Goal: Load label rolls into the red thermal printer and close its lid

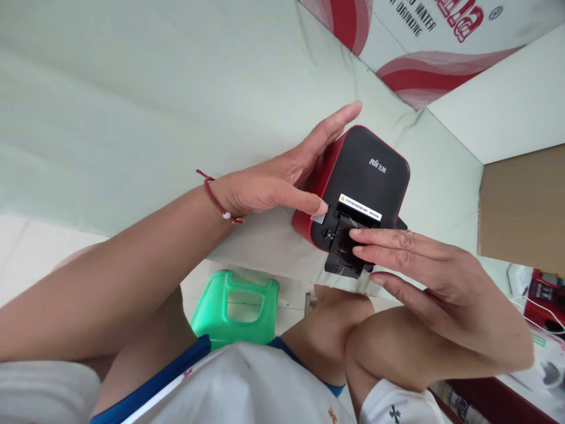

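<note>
A small box-shaped device (364, 171) with a black top, red sides and a "FEJE" logo sits near the edge of the cloth-covered table. My left hand (282, 182) braces its left side, with the thumb on the top beside a white label strip (359, 207) and the fingers along the red wall. A dark, see-through flap (346, 259) juts from the front of the device. Two fingertips of my right hand (432, 265) rest on this flap, fingers stretched out and thumb apart near its right edge. Small parts show in the gap beside the flap.
A pale green cloth (132, 106) covers the table. Behind the device stands a white box with red print (424, 53), with a brown cardboard panel (521, 206) at the right. A green plastic stool (212, 306) is below the table edge. Red equipment with cables (545, 300) lies far right.
</note>
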A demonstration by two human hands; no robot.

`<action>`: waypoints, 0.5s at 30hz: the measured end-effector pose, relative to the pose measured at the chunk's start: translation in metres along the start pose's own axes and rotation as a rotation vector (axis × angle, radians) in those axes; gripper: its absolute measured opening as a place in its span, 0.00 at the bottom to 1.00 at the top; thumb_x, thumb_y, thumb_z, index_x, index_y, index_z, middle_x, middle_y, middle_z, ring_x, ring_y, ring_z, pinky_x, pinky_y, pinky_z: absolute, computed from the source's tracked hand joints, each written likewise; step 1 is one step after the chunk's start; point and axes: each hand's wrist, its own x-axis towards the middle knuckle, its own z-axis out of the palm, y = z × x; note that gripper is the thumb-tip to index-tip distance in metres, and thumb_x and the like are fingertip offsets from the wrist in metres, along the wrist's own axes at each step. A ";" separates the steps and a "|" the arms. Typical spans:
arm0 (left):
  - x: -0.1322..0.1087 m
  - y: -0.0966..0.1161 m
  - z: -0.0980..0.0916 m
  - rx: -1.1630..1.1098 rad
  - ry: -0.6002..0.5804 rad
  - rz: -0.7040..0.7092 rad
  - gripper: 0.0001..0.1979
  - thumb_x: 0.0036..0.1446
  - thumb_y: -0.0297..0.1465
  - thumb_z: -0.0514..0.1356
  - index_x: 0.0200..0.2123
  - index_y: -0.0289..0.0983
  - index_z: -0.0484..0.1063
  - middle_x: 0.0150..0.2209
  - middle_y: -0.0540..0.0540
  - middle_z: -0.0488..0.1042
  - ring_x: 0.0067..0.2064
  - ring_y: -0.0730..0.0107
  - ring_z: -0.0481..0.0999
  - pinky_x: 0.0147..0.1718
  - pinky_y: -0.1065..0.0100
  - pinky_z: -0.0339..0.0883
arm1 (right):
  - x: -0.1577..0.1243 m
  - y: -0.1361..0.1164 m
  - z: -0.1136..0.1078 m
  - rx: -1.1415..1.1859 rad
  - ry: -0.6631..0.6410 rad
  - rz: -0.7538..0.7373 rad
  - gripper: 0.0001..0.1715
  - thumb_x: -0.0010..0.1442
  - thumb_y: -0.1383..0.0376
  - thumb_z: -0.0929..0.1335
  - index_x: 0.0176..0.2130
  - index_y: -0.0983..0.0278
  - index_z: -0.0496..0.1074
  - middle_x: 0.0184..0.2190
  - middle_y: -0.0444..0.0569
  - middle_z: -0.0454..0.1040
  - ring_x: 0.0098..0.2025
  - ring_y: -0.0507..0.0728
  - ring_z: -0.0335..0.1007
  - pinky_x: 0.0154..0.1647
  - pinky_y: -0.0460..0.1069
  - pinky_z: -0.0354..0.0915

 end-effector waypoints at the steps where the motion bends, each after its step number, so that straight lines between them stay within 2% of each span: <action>1: 0.000 -0.003 -0.003 0.089 -0.063 0.018 0.54 0.30 0.11 0.85 0.64 0.41 0.81 0.69 0.38 0.80 0.80 0.42 0.71 0.79 0.47 0.68 | -0.001 0.001 0.000 0.000 0.003 -0.003 0.28 0.76 0.72 0.71 0.69 0.52 0.80 0.69 0.47 0.83 0.69 0.61 0.83 0.70 0.56 0.82; 4: 0.001 -0.012 -0.018 0.360 -0.181 0.082 0.58 0.37 0.35 0.90 0.73 0.52 0.75 0.78 0.46 0.70 0.88 0.35 0.53 0.84 0.36 0.55 | -0.003 0.005 0.001 -0.006 -0.005 -0.035 0.23 0.77 0.72 0.71 0.67 0.59 0.81 0.69 0.51 0.83 0.70 0.59 0.82 0.71 0.53 0.79; 7: 0.002 -0.019 -0.032 0.523 -0.304 0.117 0.64 0.46 0.52 0.86 0.82 0.59 0.61 0.88 0.53 0.51 0.90 0.33 0.35 0.88 0.35 0.38 | -0.003 0.006 0.002 -0.018 -0.010 -0.064 0.20 0.78 0.71 0.71 0.66 0.64 0.81 0.69 0.54 0.83 0.70 0.58 0.81 0.72 0.51 0.77; 10: 0.003 -0.024 -0.039 0.600 -0.371 0.131 0.64 0.52 0.57 0.81 0.84 0.63 0.52 0.89 0.58 0.41 0.90 0.36 0.30 0.88 0.38 0.32 | -0.001 0.004 0.003 -0.042 0.000 -0.053 0.19 0.79 0.70 0.71 0.64 0.64 0.81 0.68 0.52 0.84 0.69 0.57 0.82 0.72 0.51 0.78; 15: 0.003 -0.033 -0.042 0.597 -0.407 0.173 0.64 0.54 0.57 0.80 0.84 0.68 0.49 0.89 0.60 0.41 0.90 0.38 0.33 0.87 0.34 0.37 | 0.003 -0.003 0.002 -0.099 0.010 -0.010 0.17 0.78 0.71 0.71 0.61 0.62 0.84 0.66 0.49 0.86 0.64 0.59 0.86 0.67 0.51 0.82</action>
